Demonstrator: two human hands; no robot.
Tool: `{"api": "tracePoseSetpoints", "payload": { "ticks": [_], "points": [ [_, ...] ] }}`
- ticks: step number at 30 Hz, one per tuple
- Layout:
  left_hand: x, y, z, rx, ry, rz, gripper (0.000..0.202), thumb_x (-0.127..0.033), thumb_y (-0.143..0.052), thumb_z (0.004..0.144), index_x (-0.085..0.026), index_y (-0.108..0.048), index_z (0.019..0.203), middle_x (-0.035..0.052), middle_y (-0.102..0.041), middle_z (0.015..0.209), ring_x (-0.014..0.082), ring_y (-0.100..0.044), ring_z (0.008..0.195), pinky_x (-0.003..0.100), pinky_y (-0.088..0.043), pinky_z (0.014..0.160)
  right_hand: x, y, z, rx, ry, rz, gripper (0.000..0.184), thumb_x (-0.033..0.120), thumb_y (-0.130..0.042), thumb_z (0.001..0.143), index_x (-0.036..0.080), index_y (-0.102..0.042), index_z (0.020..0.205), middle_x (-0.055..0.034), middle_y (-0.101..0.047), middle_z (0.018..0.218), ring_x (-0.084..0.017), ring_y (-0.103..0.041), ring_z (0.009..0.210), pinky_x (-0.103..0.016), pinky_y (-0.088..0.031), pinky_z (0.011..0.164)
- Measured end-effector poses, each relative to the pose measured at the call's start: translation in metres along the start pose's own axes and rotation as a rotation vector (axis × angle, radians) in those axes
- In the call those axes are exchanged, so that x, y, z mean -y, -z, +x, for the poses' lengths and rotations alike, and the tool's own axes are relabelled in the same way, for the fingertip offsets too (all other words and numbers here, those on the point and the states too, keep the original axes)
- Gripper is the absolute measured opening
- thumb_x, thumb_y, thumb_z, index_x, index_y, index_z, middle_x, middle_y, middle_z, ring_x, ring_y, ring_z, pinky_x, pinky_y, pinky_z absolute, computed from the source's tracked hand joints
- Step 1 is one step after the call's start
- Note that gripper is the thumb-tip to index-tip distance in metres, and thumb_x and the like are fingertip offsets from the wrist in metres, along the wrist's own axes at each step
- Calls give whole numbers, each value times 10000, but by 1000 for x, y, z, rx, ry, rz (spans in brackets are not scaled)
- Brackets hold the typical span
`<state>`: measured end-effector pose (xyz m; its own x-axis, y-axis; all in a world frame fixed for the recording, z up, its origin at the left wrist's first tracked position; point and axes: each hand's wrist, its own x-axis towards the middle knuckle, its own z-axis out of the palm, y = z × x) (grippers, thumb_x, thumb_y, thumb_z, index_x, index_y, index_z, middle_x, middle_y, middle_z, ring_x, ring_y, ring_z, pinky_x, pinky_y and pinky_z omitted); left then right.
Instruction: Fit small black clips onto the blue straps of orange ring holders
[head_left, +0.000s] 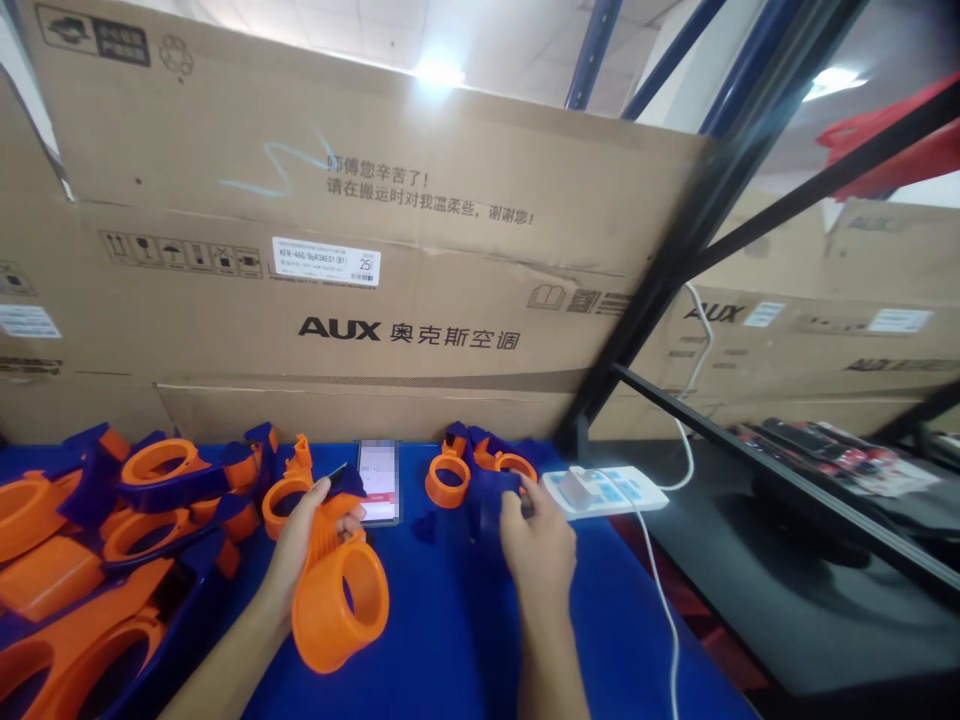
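Note:
My left hand (pixel 322 510) is closed around the handle of an orange tape dispenser piece (pixel 330 610) with a wide round hub, held above the blue-covered table. A dark point and a bit of blue plastic show at its upper end, partly behind my fingers. My right hand (pixel 538 530) has its fingers closed on a dark blue plastic piece (pixel 491 505) near the back of the table. Just behind that piece stand an orange ring-shaped part (pixel 448 482) and another orange ring (pixel 515 464). Between my hands lies a phone (pixel 377 475) with a lit screen.
Several orange and blue tape dispensers (pixel 161 462) are heaped at the left. A white power strip (pixel 606 491) with a cable sits right of my right hand. Large cardboard (pixel 375 370) walls the back. A black rack post (pixel 660 240) and dark shelf (pixel 750 560) stand right.

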<state>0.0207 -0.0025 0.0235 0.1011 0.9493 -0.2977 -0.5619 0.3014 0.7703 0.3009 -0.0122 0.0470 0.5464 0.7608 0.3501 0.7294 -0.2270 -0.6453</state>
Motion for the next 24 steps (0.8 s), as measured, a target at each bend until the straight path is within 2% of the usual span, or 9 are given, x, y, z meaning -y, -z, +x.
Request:
{"api": "tracePoseSetpoints", "payload": {
  "ticks": [2, 6, 10, 12, 14, 16, 20, 22, 24],
  "points": [
    [0, -5, -7, 6, 12, -13, 453, -589, -694, 843, -151, -659, 734, 42, -653, 527, 136, -581, 419, 224, -442, 424, -12, 4, 12, 77, -26, -126, 459, 388, -547, 871, 232, -775, 1238, -162, -778, 951, -337, -715, 822, -364, -478, 642],
    [3, -16, -18, 31, -140, 26, 327, -476, -762, 837, -197, -591, 830, 12, -721, 637, 99, -553, 406, 217, -478, 468, -19, 1, 18, 159, 9, -188, 438, 325, -577, 824, 212, -797, 1184, -169, -773, 959, -353, -710, 878, -376, -483, 658],
    [7, -17, -17, 36, -159, 135, 368, -462, -814, 790, -216, -558, 888, 17, -751, 712, 90, -546, 399, 220, -480, 460, -15, -3, 15, 29, 54, -132, 434, 332, -538, 854, 171, -786, 1172, -197, -744, 1092, -375, -667, 1037, -430, -504, 808],
    [9, -14, -13, 35, -166, 195, 378, -480, -808, 791, -215, -558, 896, 20, -749, 716, 93, -554, 403, 209, -455, 439, -11, -5, 12, -67, 76, -8, 407, 344, -509, 883, 162, -784, 1122, -188, -744, 1076, -365, -659, 1042, -449, -501, 869],
    [12, -10, -9, 47, -181, 245, 372, -500, -785, 805, -216, -565, 900, 26, -751, 728, 99, -562, 406, 206, -432, 417, -2, -8, 6, -91, 110, 202, 377, 366, -503, 916, 163, -773, 1082, -163, -753, 1029, -337, -672, 989, -440, -507, 879],
    [15, -8, -7, 57, -204, 290, 362, -516, -760, 820, -214, -578, 901, 30, -750, 737, 103, -562, 404, 205, -407, 396, 12, -12, -6, 21, 182, 440, 363, 413, -523, 951, 174, -760, 1086, -136, -760, 990, -299, -684, 898, -404, -528, 828],
    [18, -7, -7, 80, -262, 395, 360, -536, -732, 842, -202, -619, 914, 16, -726, 712, 102, -551, 405, 204, -396, 392, 42, -21, -39, 515, 402, 662, 374, 433, -595, 974, 216, -721, 1251, -79, -756, 938, -228, -668, 757, -336, -537, 706],
    [18, -8, -7, 97, -282, 425, 368, -542, -739, 835, -196, -641, 913, -1, -697, 664, 104, -540, 402, 205, -395, 392, 52, -26, -52, 621, 488, 642, 428, 413, -670, 933, 236, -695, 1322, -76, -763, 1006, -215, -666, 759, -328, -543, 704],
    [19, -8, -7, 98, -288, 437, 374, -546, -749, 827, -192, -654, 902, -10, -678, 638, 105, -531, 400, 208, -402, 394, 56, -31, -61, 628, 510, 608, 481, 393, -726, 889, 254, -688, 1347, -83, -767, 1073, -222, -672, 778, -336, -553, 714]
  ]
}}
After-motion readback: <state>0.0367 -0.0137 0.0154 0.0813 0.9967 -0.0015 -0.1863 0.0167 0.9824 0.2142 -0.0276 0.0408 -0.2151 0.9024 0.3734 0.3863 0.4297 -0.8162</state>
